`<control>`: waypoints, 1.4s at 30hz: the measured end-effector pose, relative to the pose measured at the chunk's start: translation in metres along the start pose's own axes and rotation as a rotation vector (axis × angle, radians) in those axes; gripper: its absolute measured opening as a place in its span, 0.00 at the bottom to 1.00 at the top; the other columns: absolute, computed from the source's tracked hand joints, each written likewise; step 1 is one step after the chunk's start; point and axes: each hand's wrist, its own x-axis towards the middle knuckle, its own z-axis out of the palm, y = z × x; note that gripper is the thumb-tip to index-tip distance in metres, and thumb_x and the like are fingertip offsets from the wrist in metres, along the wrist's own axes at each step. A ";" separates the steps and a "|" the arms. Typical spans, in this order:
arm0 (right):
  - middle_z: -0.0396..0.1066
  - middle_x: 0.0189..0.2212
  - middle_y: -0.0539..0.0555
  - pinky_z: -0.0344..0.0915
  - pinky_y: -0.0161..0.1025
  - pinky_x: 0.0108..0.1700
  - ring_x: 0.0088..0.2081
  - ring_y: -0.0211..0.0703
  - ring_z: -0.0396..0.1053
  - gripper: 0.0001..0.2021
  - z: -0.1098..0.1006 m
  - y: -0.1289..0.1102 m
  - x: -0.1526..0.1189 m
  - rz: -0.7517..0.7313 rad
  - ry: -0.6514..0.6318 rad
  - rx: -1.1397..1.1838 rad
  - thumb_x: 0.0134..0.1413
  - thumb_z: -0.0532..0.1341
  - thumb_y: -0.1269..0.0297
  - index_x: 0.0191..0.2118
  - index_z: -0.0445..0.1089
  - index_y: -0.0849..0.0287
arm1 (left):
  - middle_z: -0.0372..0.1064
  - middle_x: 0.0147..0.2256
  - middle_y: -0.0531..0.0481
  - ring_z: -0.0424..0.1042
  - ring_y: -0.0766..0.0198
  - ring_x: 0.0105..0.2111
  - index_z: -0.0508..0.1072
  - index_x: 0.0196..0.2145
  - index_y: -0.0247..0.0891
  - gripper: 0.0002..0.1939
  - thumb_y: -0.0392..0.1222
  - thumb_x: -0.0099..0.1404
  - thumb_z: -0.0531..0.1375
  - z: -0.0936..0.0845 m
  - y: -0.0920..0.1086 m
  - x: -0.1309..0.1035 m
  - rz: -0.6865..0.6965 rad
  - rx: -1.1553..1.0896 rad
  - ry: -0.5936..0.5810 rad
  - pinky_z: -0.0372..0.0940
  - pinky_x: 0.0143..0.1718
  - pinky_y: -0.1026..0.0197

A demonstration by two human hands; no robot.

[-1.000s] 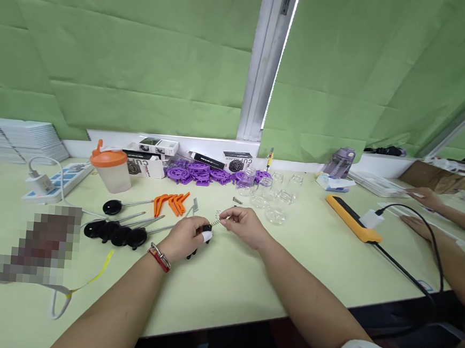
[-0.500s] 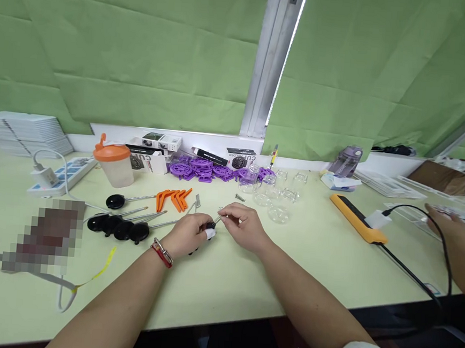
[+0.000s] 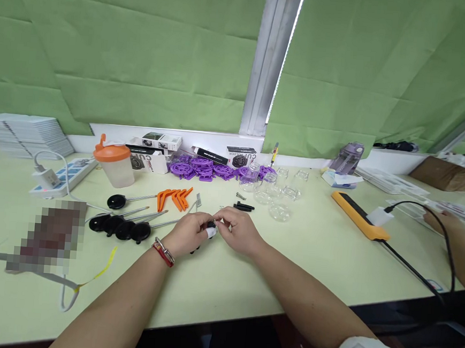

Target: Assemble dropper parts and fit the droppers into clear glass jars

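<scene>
My left hand (image 3: pixel 189 235) is closed on a small black plastic part (image 3: pixel 211 225), most of it hidden by the fingers. A white wrap covers one left fingertip. My right hand (image 3: pixel 238 231) pinches at the top of that part, on the end of a small metal spring that is almost wholly hidden now. Just beyond my right hand lie black pin-like pieces (image 3: pixel 244 206) and loose springs (image 3: pixel 241 196). Left of my hands are orange angled levers (image 3: pixel 174 198) and black round discs on metal rods (image 3: pixel 124 230).
Purple plastic parts (image 3: pixel 203 169) and clear plastic cups (image 3: pixel 280 212) stand along the back. An orange-lidded cup (image 3: pixel 114 167) and a power strip (image 3: pixel 66 176) are at left. To the right lie an orange power strip (image 3: pixel 356 216) with a cable and a co-worker's hand (image 3: pixel 448 226).
My right hand has moved slightly left and down against the black part, and the spring between my hands has nearly gone from sight. Black pieces behind my right hand are now uncovered.
</scene>
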 end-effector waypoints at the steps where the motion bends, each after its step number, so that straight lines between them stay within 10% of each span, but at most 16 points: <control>1: 0.72 0.33 0.52 0.61 0.35 0.34 0.32 0.37 0.67 0.09 0.001 0.000 0.000 -0.003 -0.008 -0.002 0.53 0.56 0.74 0.37 0.72 0.57 | 0.65 0.25 0.53 0.61 0.67 0.25 0.71 0.31 0.36 0.06 0.35 0.57 0.54 0.000 0.000 0.000 -0.001 -0.004 -0.001 0.55 0.26 0.65; 24: 0.68 0.34 0.51 0.59 0.34 0.35 0.31 0.36 0.64 0.06 0.008 0.005 -0.004 0.073 -0.059 0.065 0.53 0.56 0.73 0.33 0.69 0.58 | 0.62 0.23 0.54 0.60 0.67 0.24 0.68 0.27 0.37 0.07 0.40 0.59 0.54 -0.001 0.000 -0.001 0.005 0.031 0.013 0.55 0.25 0.65; 42: 0.62 0.22 0.45 0.59 0.31 0.22 0.21 0.33 0.62 0.04 0.041 0.025 -0.004 0.615 -0.066 0.522 0.52 0.58 0.66 0.34 0.62 0.58 | 0.73 0.41 0.46 0.70 0.57 0.40 0.73 0.40 0.39 0.13 0.36 0.61 0.51 -0.017 -0.010 -0.001 -0.142 0.301 0.118 0.61 0.38 0.59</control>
